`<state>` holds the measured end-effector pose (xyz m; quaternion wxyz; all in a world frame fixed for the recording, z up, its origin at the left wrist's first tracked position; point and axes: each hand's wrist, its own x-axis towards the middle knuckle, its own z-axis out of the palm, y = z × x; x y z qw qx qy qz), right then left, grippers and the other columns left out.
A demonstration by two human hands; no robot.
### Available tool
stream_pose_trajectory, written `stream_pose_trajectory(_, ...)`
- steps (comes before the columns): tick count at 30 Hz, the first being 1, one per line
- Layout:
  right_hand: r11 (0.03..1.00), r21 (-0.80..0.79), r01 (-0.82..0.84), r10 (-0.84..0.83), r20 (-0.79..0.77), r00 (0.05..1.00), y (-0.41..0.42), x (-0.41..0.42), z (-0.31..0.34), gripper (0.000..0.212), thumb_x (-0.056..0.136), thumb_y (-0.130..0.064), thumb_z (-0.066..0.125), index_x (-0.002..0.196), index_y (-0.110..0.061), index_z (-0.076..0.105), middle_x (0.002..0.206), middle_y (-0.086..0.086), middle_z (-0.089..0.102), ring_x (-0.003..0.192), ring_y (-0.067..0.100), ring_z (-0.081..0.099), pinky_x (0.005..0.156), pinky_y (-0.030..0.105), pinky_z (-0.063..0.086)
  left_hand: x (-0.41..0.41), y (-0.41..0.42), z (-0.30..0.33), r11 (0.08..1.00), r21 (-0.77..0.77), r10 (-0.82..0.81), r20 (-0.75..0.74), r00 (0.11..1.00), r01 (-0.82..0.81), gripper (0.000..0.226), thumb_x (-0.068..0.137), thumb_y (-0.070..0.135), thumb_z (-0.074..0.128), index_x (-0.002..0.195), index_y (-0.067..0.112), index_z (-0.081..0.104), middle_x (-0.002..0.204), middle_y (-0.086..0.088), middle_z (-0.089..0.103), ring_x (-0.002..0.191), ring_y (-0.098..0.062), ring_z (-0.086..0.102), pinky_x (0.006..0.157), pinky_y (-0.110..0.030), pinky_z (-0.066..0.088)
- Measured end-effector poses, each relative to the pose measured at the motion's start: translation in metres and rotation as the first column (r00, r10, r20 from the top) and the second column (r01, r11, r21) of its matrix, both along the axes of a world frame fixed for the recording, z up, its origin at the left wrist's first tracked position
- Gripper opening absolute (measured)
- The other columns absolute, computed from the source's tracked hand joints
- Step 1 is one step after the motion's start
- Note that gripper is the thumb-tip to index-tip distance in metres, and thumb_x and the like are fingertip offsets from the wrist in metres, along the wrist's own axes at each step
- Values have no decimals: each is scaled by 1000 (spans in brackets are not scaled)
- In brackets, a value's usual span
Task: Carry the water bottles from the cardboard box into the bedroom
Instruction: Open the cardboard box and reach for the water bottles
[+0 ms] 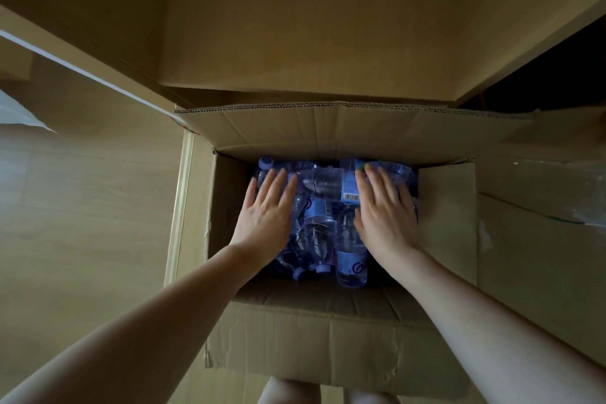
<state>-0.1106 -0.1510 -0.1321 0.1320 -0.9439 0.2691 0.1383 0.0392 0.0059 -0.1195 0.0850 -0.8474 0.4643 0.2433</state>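
Cardboard box (328,331) sits on a wooden floor (91,207), all four flaps folded outward, top open. Inside: a loose pile of clear water bottles (319,226) with purple caps and blue labels, most lying on their sides at mixed angles; one bottle (324,185) lies crosswise on top of the pile near the far wall, its barcode label facing up. Another bottle (351,259) at the near right lies lengthwise, label visible. Both arms reach down into the box from the near edge. Left hand (265,210) lies palm-down on the left part of the pile, fingers straight and slightly spread, fingertips near a purple cap at the far left corner; it grips nothing. Right hand (387,210) lies palm-down on the right part of the pile, fingers straight, its thumb side next to the crosswise bottle's label end; it also grips nothing. Contact with the bottles beneath looks likely for both hands, but the dim light inside the box leaves this uncertain. A larger cardboard surface (295,26) stands just behind the box.
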Motion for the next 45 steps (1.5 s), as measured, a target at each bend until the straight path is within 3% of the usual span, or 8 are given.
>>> stream_pose_trajectory(7,999,38,-21,32,-312,950,-22,10,-55,96,88,-43,66,154,-15,3,162,10,8,149,29,11,117,53,16,-36,20,-36,940,-52,314,-259,914,-337,54,94,19,44,146,18,31,145,-4,42,134,-22,38,109,-36,31)
stream_pose_trajectory(13,1000,-3,-18,17,-212,977,-27,29,-83,79,75,-39,79,137,-12,37,134,12,42,123,32,41,94,49,43,-56,-1,-66,550,203,700,-641,315,-810,40,98,19,46,138,15,42,123,-6,58,99,-15,54,82,-31,44)
stream_pose_trajectory(16,967,175,186,-140,-246,959,-21,27,-82,79,72,-50,76,132,-12,42,130,12,47,116,33,51,84,42,47,-61,-4,-67,533,203,690,-666,283,-821,31,98,16,46,127,20,55,100,1,63,78,-10,56,75,-26,47)
stream_pose_trajectory(23,-90,742,664,-492,-613,619,19,-15,-40,43,82,-52,69,108,-19,62,96,3,71,83,16,68,78,32,55,-61,-25,-41,348,389,706,-707,-34,-853,19,98,26,51,83,18,59,79,-4,58,74,-20,55,72,-30,44)
stream_pose_trajectory(27,-239,827,508,-533,-549,644,49,-25,-16,33,92,-34,64,121,-19,59,112,9,71,101,26,68,91,39,53,-61,-29,-24,134,584,586,-698,-410,-801,51,91,45,59,119,4,58,107,-13,68,94,-29,67,94,-42,51)
stream_pose_trajectory(35,539,749,385,-511,-72,857,94,-7,0,104,71,-34,83,151,-17,19,132,3,37,118,11,42,93,24,41,-57,-42,-7,50,362,814,-555,-172,-931,77,69,40,84,115,11,30,114,-13,55,101,-30,61,89,-43,53)
stream_pose_trajectory(40,95,892,442,-697,-257,669,91,5,-1,73,74,-15,83,134,-9,42,125,8,60,105,9,63,79,18,53,-57,-26,-5,243,298,827,-561,37,-923,71,78,44,75,120,9,30,126,-17,49,111,-31,57,94,-44,51)
stream_pose_trajectory(45,19,896,444,-513,-372,774,93,1,4,70,80,-27,79,129,-30,30,114,-6,62,105,6,61,88,22,50,-65,-15,-13,143,285,855,-518,-27,-948,70,67,42,84,114,5,47,100,-12,61,89,-23,61,80,-32,49)
